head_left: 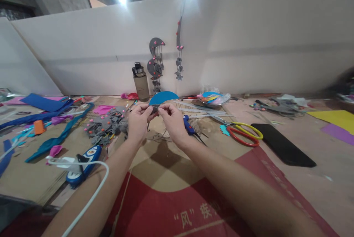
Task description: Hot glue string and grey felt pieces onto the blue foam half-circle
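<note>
My left hand point(138, 120) and my right hand point(173, 122) meet over the middle of the cardboard, fingertips almost touching. Between them is a small grey felt piece point(155, 108), pinched by the left fingers. The right thumb and forefinger are pressed together at its edge, seemingly on a thin grey cord. Loose grey cord point(160, 136) trails on the cardboard below. A blue felt disc point(163, 97) lies just behind the hands. By my right hand is a blue glue gun point(188, 125). Grey felt shapes with pink dots point(103, 124) are heaped to the left.
Scissors with red and yellow handles point(245, 133) and a black phone point(283, 144) lie right. A bottle point(141, 83) stands at the white wall, where grey felt hangings point(155, 58) hang. A power strip point(84, 167) with a white cable point(95, 192) crosses near my left forearm.
</note>
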{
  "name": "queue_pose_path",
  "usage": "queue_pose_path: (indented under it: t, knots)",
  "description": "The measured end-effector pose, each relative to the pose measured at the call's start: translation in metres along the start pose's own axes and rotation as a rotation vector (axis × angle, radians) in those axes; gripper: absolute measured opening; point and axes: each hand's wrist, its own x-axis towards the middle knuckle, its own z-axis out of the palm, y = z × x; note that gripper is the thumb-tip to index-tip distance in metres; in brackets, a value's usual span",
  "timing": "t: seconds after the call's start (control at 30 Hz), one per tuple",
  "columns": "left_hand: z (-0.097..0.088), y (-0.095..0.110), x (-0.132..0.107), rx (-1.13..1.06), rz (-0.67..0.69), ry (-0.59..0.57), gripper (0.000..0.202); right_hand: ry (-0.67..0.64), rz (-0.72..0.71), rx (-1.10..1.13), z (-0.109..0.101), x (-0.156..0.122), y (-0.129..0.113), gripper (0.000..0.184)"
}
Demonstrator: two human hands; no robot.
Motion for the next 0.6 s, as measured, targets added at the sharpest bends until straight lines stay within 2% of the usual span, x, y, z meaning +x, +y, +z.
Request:
queue_pose_path:
  t: [0.33,0.6]
  knots:
    - [0.0009,0.0006,-0.0004,-0.029,0.001,0.015,0.019,0.017,0.000,-0.041,-0.0015,-0.0002,-0.0002,0.019]
    - [-0.0007,-0.0006,0.0011,-0.014,0.031,0.026,0.018,0.007,0.009,0.063,-0.0004,-0.0010,-0.0004,0.018]
